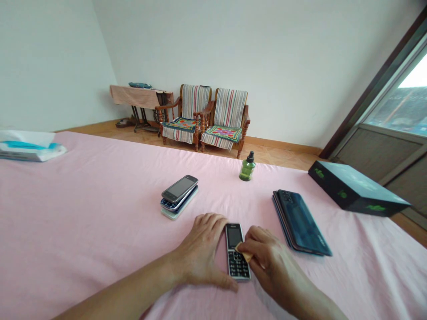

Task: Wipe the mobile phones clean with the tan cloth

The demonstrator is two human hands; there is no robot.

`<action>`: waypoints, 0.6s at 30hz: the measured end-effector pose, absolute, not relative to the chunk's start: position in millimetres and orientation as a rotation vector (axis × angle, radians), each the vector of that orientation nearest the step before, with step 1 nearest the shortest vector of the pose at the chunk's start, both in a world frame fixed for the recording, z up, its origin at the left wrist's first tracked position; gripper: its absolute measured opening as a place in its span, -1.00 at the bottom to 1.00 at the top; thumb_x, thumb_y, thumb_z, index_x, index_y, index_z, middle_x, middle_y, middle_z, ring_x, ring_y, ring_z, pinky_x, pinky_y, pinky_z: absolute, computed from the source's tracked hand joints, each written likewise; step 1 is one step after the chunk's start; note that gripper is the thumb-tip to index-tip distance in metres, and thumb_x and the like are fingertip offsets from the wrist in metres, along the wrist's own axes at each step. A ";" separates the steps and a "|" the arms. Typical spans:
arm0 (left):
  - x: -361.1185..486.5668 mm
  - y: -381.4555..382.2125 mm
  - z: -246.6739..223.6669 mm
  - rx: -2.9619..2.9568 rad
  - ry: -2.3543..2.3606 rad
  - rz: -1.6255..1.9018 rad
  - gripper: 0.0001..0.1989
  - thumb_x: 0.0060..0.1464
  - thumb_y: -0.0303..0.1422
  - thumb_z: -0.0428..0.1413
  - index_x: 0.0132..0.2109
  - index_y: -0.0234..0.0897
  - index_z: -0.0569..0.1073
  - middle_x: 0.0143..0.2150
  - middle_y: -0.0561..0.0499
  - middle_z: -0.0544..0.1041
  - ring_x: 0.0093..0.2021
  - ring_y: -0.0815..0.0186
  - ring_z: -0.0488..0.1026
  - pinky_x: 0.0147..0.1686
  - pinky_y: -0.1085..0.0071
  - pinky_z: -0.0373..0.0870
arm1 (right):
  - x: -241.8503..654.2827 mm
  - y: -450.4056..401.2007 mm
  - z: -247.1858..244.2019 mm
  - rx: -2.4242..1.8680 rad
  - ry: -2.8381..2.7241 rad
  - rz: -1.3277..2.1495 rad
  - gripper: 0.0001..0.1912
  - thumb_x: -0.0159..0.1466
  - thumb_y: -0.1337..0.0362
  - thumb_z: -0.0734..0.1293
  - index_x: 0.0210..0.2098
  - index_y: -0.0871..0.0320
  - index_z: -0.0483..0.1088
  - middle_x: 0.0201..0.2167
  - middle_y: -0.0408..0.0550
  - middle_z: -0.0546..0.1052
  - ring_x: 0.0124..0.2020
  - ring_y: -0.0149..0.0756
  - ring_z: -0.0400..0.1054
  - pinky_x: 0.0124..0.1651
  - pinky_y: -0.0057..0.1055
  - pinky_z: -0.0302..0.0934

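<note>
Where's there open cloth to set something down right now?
Widest: the pink cloth between the tissue pack and the phone stack. A smaller patch lies between that stack and the green bottle. Crowded: around the keypad phone, between the left hand and right hand, with the blue phone near the latter.

The head camera looks forward and down over pink cloth (110, 213).

We've got soft daylight, brightest at the window (405, 109) on the right, its upper pane (418, 71) blown out white. Shadows faint on the pink sheet (110, 209); pale sheen on the box (363, 180). We note wide-lens stretch on the box and tissue pack (43, 153) near the edges. Right hand (267, 258) slightly smeared, chairs (230, 109) soft, phone (235, 238) lettering mushy.
</note>
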State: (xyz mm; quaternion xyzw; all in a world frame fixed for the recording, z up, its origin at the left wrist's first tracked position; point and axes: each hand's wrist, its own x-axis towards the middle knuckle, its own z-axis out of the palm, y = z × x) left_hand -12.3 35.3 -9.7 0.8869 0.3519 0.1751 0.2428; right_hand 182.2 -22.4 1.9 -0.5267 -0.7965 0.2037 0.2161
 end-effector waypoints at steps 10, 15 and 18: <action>-11.9 36.1 -9.1 2.445 0.955 0.469 -0.07 -0.40 0.05 0.34 0.10 -0.27 0.25 0.10 -0.20 0.33 0.12 -0.11 0.22 0.15 -0.05 0.13 | 172.7 -23.5 5.1 -1.497 -2.295 0.431 -0.71 0.17 0.57 0.22 -0.35 0.13 0.50 -0.33 -0.05 0.41 -0.27 -0.26 0.26 -0.22 -0.35 0.11; -11.4 35.6 -9.3 2.449 0.966 0.478 -0.09 -0.42 0.07 0.34 0.08 -0.22 0.26 0.08 -0.17 0.34 0.10 -0.11 0.24 0.14 -0.06 0.15 | 176.6 -23.4 1.9 -1.506 -2.266 0.414 -0.74 0.15 0.58 0.23 -0.41 0.15 0.48 -0.36 -0.05 0.40 -0.29 -0.26 0.27 -0.24 -0.35 0.12; -11.1 35.6 -10.4 2.463 0.955 0.480 -0.09 -0.40 0.06 0.34 0.09 -0.22 0.25 0.08 -0.18 0.34 0.10 -0.10 0.25 0.13 -0.06 0.15 | 169.0 -23.4 -2.5 -1.469 -2.279 0.401 -0.72 0.13 0.61 0.22 -0.40 0.17 0.46 -0.34 -0.05 0.41 -0.29 -0.27 0.28 -0.25 -0.36 0.13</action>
